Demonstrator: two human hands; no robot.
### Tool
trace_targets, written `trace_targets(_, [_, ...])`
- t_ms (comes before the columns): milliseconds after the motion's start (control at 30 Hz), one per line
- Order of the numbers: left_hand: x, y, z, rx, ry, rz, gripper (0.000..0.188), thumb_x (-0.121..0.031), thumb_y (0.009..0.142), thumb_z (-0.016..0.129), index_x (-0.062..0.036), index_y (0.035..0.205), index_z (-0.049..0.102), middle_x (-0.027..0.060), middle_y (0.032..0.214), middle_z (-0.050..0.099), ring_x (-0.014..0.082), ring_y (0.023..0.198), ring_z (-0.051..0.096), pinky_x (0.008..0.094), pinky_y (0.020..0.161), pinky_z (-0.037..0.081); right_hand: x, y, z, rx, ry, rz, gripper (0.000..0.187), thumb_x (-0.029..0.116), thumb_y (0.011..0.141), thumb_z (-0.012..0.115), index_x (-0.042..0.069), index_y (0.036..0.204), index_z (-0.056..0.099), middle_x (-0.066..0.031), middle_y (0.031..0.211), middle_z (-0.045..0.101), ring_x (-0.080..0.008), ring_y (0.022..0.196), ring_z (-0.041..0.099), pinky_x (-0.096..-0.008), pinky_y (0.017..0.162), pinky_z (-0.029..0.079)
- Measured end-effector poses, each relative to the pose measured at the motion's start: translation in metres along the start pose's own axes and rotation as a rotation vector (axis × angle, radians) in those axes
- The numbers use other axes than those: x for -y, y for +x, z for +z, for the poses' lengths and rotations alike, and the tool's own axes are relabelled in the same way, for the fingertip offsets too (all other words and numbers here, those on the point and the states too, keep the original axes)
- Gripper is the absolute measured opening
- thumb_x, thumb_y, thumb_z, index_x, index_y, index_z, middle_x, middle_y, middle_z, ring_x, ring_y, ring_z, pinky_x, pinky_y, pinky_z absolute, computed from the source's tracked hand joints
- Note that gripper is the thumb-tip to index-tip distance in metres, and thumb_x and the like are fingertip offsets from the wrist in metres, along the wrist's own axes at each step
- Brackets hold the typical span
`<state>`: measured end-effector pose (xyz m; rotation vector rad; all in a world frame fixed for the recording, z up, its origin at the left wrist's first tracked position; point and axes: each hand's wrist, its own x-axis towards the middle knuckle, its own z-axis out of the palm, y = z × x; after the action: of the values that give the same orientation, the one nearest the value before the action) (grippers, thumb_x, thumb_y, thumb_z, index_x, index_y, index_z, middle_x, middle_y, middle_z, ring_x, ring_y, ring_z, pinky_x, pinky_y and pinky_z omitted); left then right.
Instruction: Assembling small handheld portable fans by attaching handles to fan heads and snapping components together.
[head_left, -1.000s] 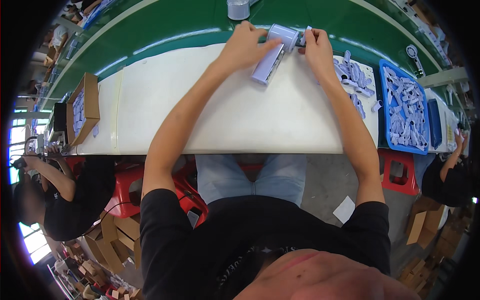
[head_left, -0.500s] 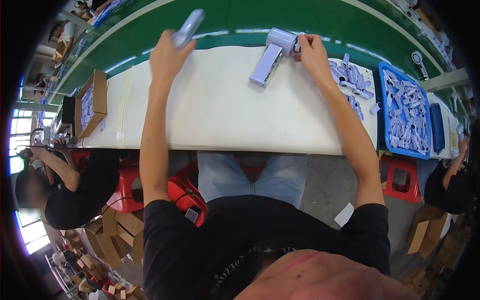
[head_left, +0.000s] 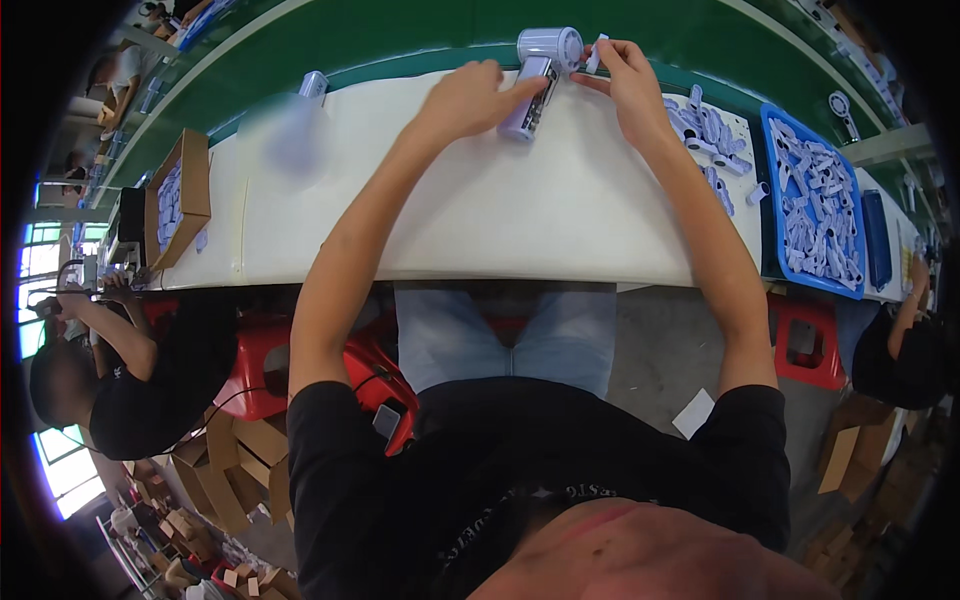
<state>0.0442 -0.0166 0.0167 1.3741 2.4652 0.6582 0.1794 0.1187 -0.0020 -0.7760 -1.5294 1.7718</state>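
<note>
My left hand [head_left: 472,100] is at the pale lavender handheld fan [head_left: 548,45], its thumb across the handle and its fingers curled by the handle's left side. The fan has a round barrel head and a handle whose open side shows dark inner parts. Just right of the head, my right hand [head_left: 632,88] pinches a small pale plastic piece [head_left: 598,52] between thumb and fingers. To the left, a lavender smear [head_left: 288,135] hovers over the table, too blurred to name. Behind it, the end of a lavender object [head_left: 313,83] lies at the far edge.
A white-topped table [head_left: 420,235] borders a green surface [head_left: 420,45]. At right, loose lavender parts [head_left: 708,130] lie near a blue tray [head_left: 855,270] full of similar parts. A cardboard box [head_left: 195,190] stands left. Co-workers sit at both sides, with red stools [head_left: 810,340] nearby.
My left hand has let go of the lavender object it held at the left and moved right onto the fan. The fan has shifted slightly away from me, its handle now more upright in view.
</note>
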Motion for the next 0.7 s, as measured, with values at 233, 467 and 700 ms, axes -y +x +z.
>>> trace_targets(233, [-0.003,0.040,0.032,-0.009,-0.498,0.062,0.061,-0.047,0.087,0.060,0.0065,0.114,0.046,0.0197,0.096,0.065,0.0259,0.088,0.065,0.0349,0.076,0.052,-0.003,0.004,-0.005,0.025,0.071,-0.127,0.031,0.025,0.097,0.054,-0.003,0.110,0.055,-0.0072,0.104,0.057,-0.0181,0.095,0.061,-0.0278,0.082,0.049])
trace_targets(467, [0.002,0.034,0.047,0.150,-1.400,0.038,0.061,-0.033,0.093,0.059,0.0001,0.126,0.019,0.0135,0.106,0.058,0.0164,0.092,0.059,0.0296,0.076,0.051,0.005,-0.015,0.005,0.080,-0.122,-0.221,0.031,0.020,0.090,0.064,-0.005,0.110,0.062,-0.0078,0.093,0.066,-0.0140,0.087,0.062,-0.0246,0.077,0.048])
trace_targets(700, [-0.006,0.028,0.058,-0.073,-1.191,0.314,0.059,-0.039,0.098,0.049,0.0024,0.127,0.019,0.0161,0.124,0.045,0.0165,0.108,0.051,0.0282,0.088,0.045,0.004,-0.013,0.003,0.016,-0.194,-0.291,0.031,0.016,0.087,0.067,-0.006,0.110,0.062,-0.0096,0.094,0.068,-0.0140,0.081,0.064,-0.0237,0.076,0.049])
